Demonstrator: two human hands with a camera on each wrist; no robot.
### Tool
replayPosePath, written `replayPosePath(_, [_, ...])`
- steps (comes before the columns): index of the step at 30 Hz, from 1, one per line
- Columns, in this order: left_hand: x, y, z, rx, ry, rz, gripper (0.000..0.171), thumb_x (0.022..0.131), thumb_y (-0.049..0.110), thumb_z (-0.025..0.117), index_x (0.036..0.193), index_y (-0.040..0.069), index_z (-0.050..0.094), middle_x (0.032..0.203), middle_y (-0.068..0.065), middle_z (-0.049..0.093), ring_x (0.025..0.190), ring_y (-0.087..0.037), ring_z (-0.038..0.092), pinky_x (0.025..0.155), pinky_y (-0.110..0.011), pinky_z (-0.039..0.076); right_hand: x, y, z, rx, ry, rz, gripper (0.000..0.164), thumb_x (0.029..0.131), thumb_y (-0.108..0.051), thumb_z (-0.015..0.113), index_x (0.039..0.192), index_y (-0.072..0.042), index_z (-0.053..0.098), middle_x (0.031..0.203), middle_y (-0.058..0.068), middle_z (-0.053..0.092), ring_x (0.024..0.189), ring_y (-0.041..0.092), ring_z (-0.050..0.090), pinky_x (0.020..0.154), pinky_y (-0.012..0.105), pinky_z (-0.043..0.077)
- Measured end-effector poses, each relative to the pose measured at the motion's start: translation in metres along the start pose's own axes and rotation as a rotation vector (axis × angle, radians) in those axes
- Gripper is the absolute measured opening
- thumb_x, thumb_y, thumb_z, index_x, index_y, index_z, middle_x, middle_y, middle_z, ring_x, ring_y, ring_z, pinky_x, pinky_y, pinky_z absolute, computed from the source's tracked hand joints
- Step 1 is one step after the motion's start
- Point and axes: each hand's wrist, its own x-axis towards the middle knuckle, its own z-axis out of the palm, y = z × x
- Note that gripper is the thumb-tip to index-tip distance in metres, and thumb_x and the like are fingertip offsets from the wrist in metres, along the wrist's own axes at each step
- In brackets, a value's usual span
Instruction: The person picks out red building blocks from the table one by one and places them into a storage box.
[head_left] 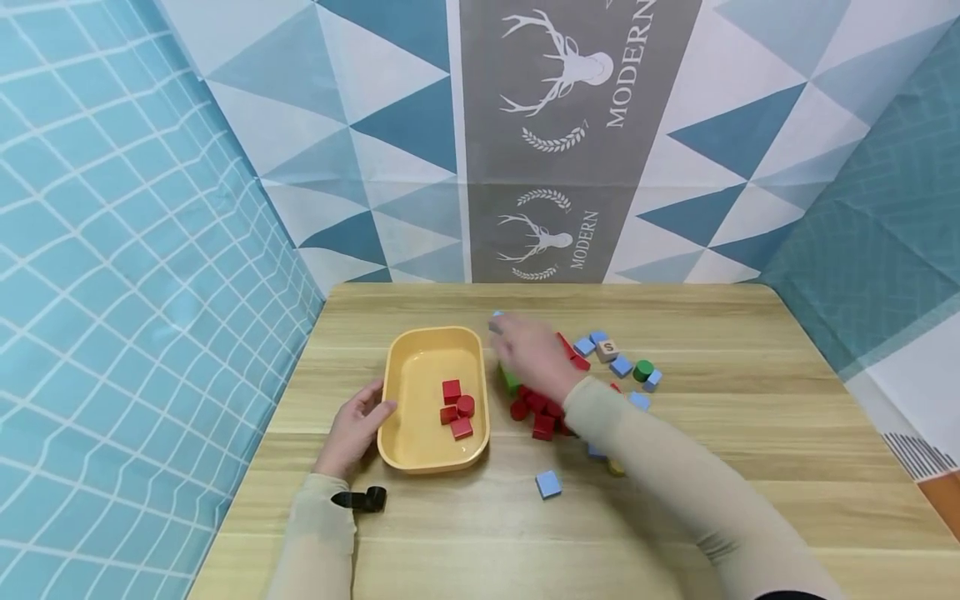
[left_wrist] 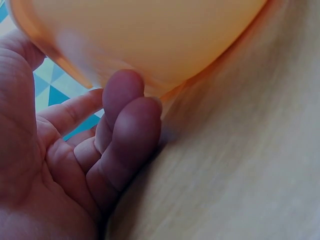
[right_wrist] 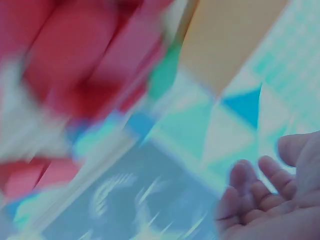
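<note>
At the left, a yellow tray (head_left: 411,442) holds several red blocks (head_left: 452,392). My left hand (head_left: 351,432) grips its left side, with the thumb over the rim; in the left wrist view the fingertips (left_wrist: 135,125) lie against the outer wall. My right hand (head_left: 534,357), blurred, is above a pile of red blocks (head_left: 543,427) just right of the tray. Its fingers are loosely bent with nothing in them in the right wrist view. Beside the pile, a green block (head_left: 512,382) is partly covered by this hand.
Right of the pile lie several blue blocks (head_left: 621,366), a wooden letter cube (head_left: 607,350) and a green cylinder (head_left: 642,371). One blue block (head_left: 548,484) sits nearer the front. A yellow block (head_left: 616,467) is partly under the right forearm. Patterned cloth (head_left: 390,125) hangs behind the table.
</note>
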Motion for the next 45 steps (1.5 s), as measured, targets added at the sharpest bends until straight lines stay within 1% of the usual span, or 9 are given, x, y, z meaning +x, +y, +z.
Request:
replayPosePath(6, [-0.001,0.0,-0.001,-0.013,0.015,-0.026,0.064,0.096,0.02,0.066,0.149,-0.002,0.037,0.147,-0.017,0.041,0.127,-0.019,0.042,0.088,-0.012,0.047,-0.007,0.083,-0.026,0.033,-0.072,0.298,0.038,0.102,-0.023,0.053,0.134,-0.003,0.059,0.129,0.015,0.06,0.109,0.03,0.056,0.094,0.051,0.049])
replayPosePath(10, [-0.002,-0.001,-0.001,-0.016,0.016,-0.03,0.063,0.097,0.019,0.065,0.149,-0.002,0.037,0.147,-0.017,0.041,0.127,-0.02,0.042,0.087,-0.012,0.047,-0.016,0.116,-0.02,0.052,-0.2,0.313,0.041,0.099,-0.023,0.06,0.135,-0.003,0.058,0.127,0.018,0.06,0.11,0.031,0.056,0.094,0.053,0.05])
replayPosePath(15, [0.0,0.0,0.002,-0.022,0.01,-0.012,0.063,0.096,0.022,0.067,0.148,-0.001,0.04,0.146,-0.016,0.043,0.127,-0.019,0.042,0.089,-0.012,0.047,-0.021,0.122,-0.006,-0.047,-0.26,0.226,0.047,0.092,-0.031,0.071,0.132,-0.007,0.062,0.115,0.014,0.067,0.096,0.027,0.06,0.089,0.05,0.053])
replayPosePath(21, [-0.001,0.002,0.001,0.045,0.005,-0.005,0.064,0.097,0.026,0.066,0.148,-0.002,0.039,0.147,-0.015,0.043,0.129,-0.015,0.039,0.1,-0.021,0.042,-0.023,0.109,0.007,-0.213,-0.231,0.176,0.042,0.087,-0.027,0.075,0.124,-0.01,0.066,0.1,0.01,0.07,0.083,0.026,0.059,0.081,0.048,0.055])
replayPosePath(27, [-0.002,0.003,-0.001,0.078,-0.001,-0.006,0.065,0.097,0.028,0.065,0.147,-0.003,0.039,0.147,-0.016,0.042,0.129,-0.014,0.038,0.108,-0.038,0.036,-0.023,0.097,0.006,-0.227,-0.19,0.189,0.037,0.086,-0.015,0.069,0.122,-0.007,0.063,0.096,0.011,0.069,0.08,0.025,0.059,0.076,0.046,0.057])
replayPosePath(33, [-0.002,0.004,-0.002,0.072,0.002,-0.004,0.063,0.097,0.025,0.065,0.147,-0.003,0.039,0.146,-0.017,0.043,0.128,-0.015,0.04,0.098,-0.018,0.043,-0.004,0.063,-0.007,-0.08,-0.156,0.204,0.043,0.092,-0.023,0.069,0.131,-0.01,0.058,0.1,0.007,0.065,0.075,0.022,0.057,0.068,0.039,0.055])
replayPosePath(38, [-0.002,0.004,-0.002,0.074,-0.003,0.003,0.062,0.098,0.024,0.064,0.147,-0.003,0.04,0.146,-0.017,0.044,0.128,-0.017,0.04,0.092,-0.011,0.044,0.009,0.011,-0.006,0.018,-0.13,0.053,0.047,0.092,-0.022,0.068,0.136,-0.013,0.056,0.113,0.005,0.065,0.086,0.017,0.059,0.078,0.038,0.056])
replayPosePath(40, [-0.002,0.004,-0.001,0.072,-0.006,0.002,0.063,0.097,0.026,0.065,0.147,-0.003,0.04,0.146,-0.017,0.043,0.129,-0.016,0.04,0.094,-0.014,0.044,0.009,-0.009,0.0,0.034,-0.137,-0.025,0.047,0.092,-0.021,0.068,0.137,-0.013,0.056,0.12,0.004,0.064,0.095,0.015,0.058,0.086,0.038,0.055])
replayPosePath(45, [-0.001,0.004,0.0,0.069,-0.001,-0.009,0.067,0.096,0.031,0.066,0.148,-0.002,0.039,0.147,-0.016,0.042,0.129,-0.014,0.039,0.104,-0.03,0.041,0.0,-0.048,0.028,0.086,-0.187,-0.178,0.04,0.093,-0.023,0.067,0.131,-0.014,0.059,0.117,-0.001,0.064,0.095,0.009,0.055,0.088,0.03,0.053])
